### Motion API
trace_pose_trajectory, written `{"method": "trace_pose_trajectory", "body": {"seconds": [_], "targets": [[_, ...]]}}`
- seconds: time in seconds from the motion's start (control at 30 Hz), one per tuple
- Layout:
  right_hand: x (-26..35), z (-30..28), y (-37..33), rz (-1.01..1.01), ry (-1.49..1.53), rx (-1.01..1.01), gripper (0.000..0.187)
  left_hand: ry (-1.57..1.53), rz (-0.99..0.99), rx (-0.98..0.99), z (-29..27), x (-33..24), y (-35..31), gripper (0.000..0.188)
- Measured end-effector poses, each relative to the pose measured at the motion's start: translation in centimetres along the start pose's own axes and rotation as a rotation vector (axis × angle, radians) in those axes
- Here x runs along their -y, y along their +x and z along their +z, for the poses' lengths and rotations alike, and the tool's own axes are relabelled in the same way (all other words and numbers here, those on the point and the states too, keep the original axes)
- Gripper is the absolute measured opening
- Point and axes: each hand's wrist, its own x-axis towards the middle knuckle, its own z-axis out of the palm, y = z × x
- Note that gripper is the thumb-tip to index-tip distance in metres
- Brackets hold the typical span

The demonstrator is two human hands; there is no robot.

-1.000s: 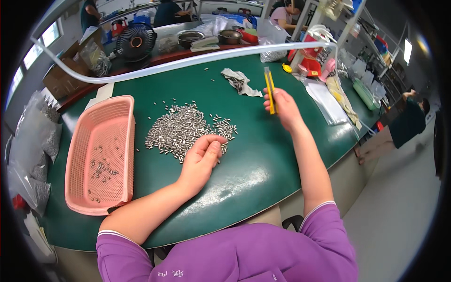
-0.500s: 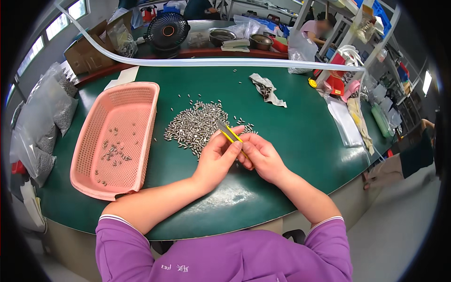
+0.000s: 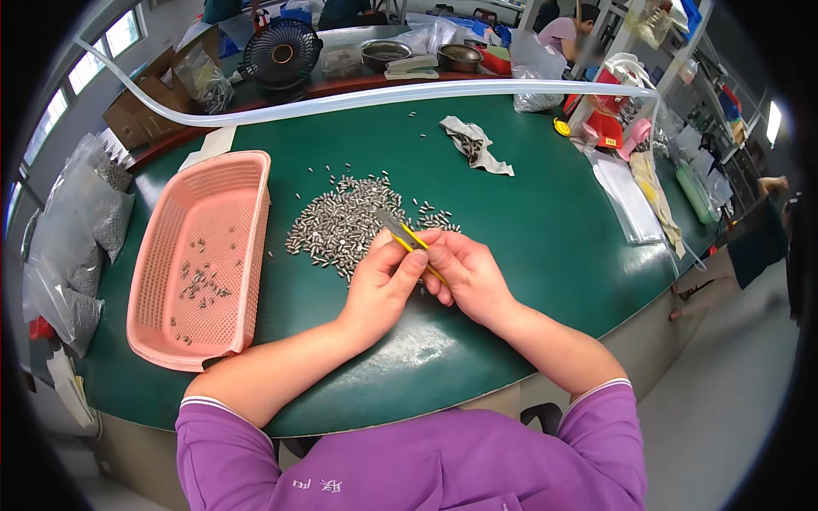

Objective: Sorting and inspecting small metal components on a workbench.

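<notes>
pinching a yellow-handled tool (image 3: 409,238), the right hand (image 3: 470,277) sat up close over the green table (image 3: 562,230), and the left hand (image 3: 375,285) was curled right beside it, tho i couldn't tell if that one was gripping anything. just past them was a heap of metal pins (image 3: 341,220), pink basket (image 3: 253,277) off to the left, then a crumpled pale cloth (image 3: 497,166) and, way back, a black fan (image 3: 281,54).

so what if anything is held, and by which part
The right hand holds a yellow tool by its handle; whether the left hand grips it is unclear.
</notes>
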Motion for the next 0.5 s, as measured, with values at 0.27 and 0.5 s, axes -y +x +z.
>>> {"method": "trace_pose_trajectory", "body": {"seconds": [0.27, 0.5], "targets": [[1.7, -2.9, 0.7, -0.714, -0.835, -0.192, 0.014, -0.311, 0.08, -0.172, -0.3, -0.9, 0.6, 0.028], [1.2, -3.9, 0.9, -0.724, -0.598, -0.065, 0.014, -0.339, -0.158, 0.163, 0.2, -1.9, -0.7, 0.036]]}}
